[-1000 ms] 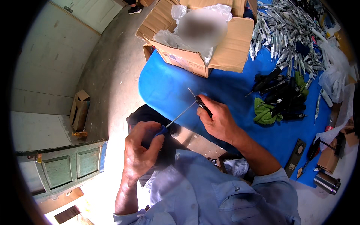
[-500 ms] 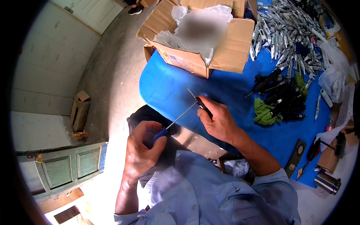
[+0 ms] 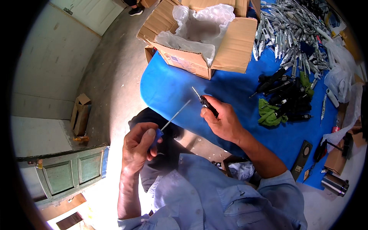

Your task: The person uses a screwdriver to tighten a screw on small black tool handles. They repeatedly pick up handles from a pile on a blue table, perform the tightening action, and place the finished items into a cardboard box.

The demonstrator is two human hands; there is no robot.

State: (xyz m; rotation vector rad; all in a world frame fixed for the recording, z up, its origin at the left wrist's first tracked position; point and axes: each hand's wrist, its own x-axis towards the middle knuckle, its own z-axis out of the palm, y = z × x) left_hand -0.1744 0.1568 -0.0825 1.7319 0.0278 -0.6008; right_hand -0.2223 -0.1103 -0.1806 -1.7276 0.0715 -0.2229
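Hands: blue-handled screwdriver, black tool | cardboard box: translucent plastic inside

Blue handle partly hidden by left hand

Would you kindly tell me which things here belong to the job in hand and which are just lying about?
In the job:
blue-handled rod, in the left grip
black tool, in the right grip

Apparently just lying about:
metal cylinder
plastic bag
green cloth
open cardboard box
pile of dark tools

Apparently no legible lettering anywhere
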